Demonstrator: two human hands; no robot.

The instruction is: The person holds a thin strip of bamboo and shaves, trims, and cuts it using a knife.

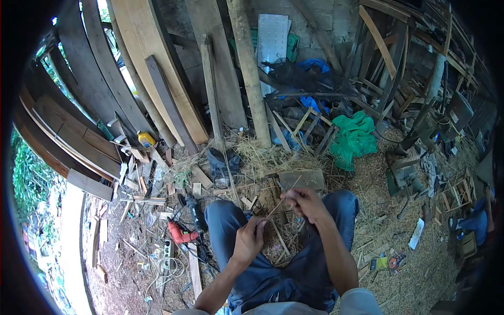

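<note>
Between my knees, a thin wooden stick [275,209] slants up from my left hand [249,240] toward my right hand [306,204]. My left thumb and fingers pinch its lower end. The fingers of my right hand are closed around the upper part, near the right knee. A narrow grey-blue piece [280,185] shows just beyond the right fingers; I cannot make out whether it is in that hand. Below the hands, thin strips of wood lie among shavings.
Left of my legs lie a red power drill [181,232], a dark angle grinder [196,212] and a power strip [167,255] with cords. Boards [157,68] lean at the back. A green plastic bag [353,137] lies to the right. Another person [476,226] is at the far right edge.
</note>
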